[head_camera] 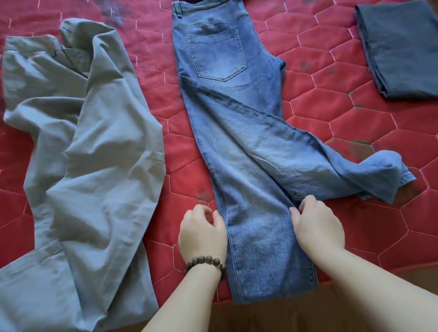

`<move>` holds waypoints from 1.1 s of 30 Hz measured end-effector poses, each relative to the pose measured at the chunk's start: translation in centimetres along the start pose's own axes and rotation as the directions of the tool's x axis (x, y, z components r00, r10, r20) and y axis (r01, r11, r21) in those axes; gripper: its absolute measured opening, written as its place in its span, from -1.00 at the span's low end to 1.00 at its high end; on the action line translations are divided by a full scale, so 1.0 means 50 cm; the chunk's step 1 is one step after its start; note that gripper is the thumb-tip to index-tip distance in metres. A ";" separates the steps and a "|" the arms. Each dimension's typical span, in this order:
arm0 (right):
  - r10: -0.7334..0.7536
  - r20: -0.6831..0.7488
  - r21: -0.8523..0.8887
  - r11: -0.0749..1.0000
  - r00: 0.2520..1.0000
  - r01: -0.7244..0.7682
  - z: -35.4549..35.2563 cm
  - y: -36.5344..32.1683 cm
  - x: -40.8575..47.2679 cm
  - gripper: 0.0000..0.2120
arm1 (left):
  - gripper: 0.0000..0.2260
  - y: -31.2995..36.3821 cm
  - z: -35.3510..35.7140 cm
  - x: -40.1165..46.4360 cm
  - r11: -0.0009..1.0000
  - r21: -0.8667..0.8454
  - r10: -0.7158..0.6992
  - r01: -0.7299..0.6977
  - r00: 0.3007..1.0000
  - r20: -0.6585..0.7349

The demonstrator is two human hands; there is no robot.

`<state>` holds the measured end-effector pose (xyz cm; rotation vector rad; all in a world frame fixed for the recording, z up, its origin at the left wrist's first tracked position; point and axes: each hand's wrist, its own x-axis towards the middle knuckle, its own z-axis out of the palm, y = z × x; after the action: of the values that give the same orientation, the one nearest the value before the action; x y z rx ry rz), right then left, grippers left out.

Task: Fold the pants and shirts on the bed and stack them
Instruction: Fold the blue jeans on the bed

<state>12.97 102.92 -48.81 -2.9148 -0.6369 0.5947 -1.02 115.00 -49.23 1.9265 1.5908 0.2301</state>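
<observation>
blue jeans [239, 138] lie centre frame on the bed [409, 190] | left hand [201, 234] and right hand [317, 226] fingers pinch the near leg's edges | risk: lower leg splays right, fold may skew

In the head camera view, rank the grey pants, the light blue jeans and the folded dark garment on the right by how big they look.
1. grey pants, spread out
2. light blue jeans, a close second
3. folded dark garment, clearly smallest, partly cut off
</observation>
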 end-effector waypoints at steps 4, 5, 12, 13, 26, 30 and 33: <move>-0.009 0.006 -0.007 1.000 1.000 0.010 0.004 0.003 -0.003 -0.74 | -0.80 0.031 0.033 0.020 0.988 0.146 0.027 -0.041 0.995 0.095; -0.018 0.006 -0.017 1.000 1.000 0.018 0.003 0.003 -0.003 -0.75 | -0.80 0.036 0.038 0.024 0.978 0.199 0.033 -0.054 0.993 0.110; -0.049 -0.006 -0.036 0.998 0.999 0.049 0.000 0.005 -0.004 -0.79 | -0.88 0.021 0.017 0.021 0.993 0.054 -0.108 0.107 0.994 0.003; -0.058 -0.003 -0.038 0.998 0.998 0.058 0.002 0.004 -0.005 -0.80 | -0.90 0.016 0.016 0.018 0.992 0.047 -0.115 0.115 0.993 -0.005; -0.052 -0.010 0.009 0.999 0.999 0.052 0.003 0.000 -0.008 -0.82 | -0.91 0.071 0.035 0.063 0.990 -0.090 -0.099 0.105 0.993 0.062; -0.037 -0.037 0.078 0.996 0.999 0.040 0.005 -0.007 -0.020 -0.83 | -0.90 0.065 0.023 0.049 0.961 -0.214 -0.170 0.174 0.985 0.038; 0.052 -0.005 0.223 0.974 0.999 -0.049 0.005 -0.004 -0.031 -0.79 | -0.92 0.060 0.018 0.054 0.952 -0.206 -0.218 0.226 0.974 0.059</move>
<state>11.51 102.47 -48.46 -2.7295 -0.4625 0.6123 2.62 116.99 -48.91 1.5690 1.6716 0.2582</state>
